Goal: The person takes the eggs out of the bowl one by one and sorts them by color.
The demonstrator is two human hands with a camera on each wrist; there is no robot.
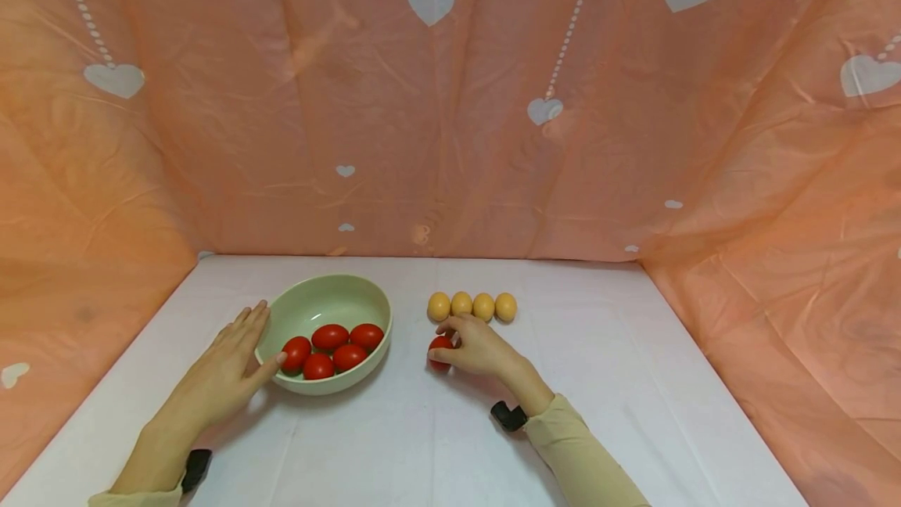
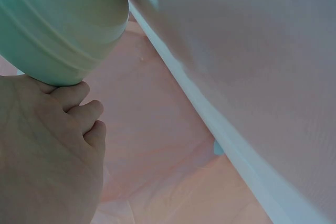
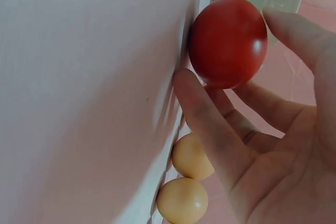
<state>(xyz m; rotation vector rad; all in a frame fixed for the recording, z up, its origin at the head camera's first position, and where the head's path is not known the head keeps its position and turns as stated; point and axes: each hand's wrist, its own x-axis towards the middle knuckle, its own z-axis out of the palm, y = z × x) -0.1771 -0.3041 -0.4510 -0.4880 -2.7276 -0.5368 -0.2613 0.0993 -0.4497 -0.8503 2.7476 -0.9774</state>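
At the left of the table, a pale green bowl [image 1: 331,288] holds several glossy red eggs [image 1: 329,337]. My left hand [image 1: 218,374] lies along the bowl's left side, its extended fingers against the outer wall and the thumb over the near rim. In the left wrist view, the fingertips [image 2: 79,95] touch the bowl [image 2: 58,30] from outside. To the right of the bowl, my right hand [image 1: 481,346] holds another red egg [image 3: 228,43] between thumb and fingers, low over the table. The yellow eggs [image 1: 505,307] sit just beyond that hand.
The yellow eggs stand in a short row across the white tabletop [image 1: 394,444]. Orange-pink cloth [image 1: 394,124] with pale hearts hangs behind the table and along both sides. A small black device [image 1: 508,416] is on the right wrist.
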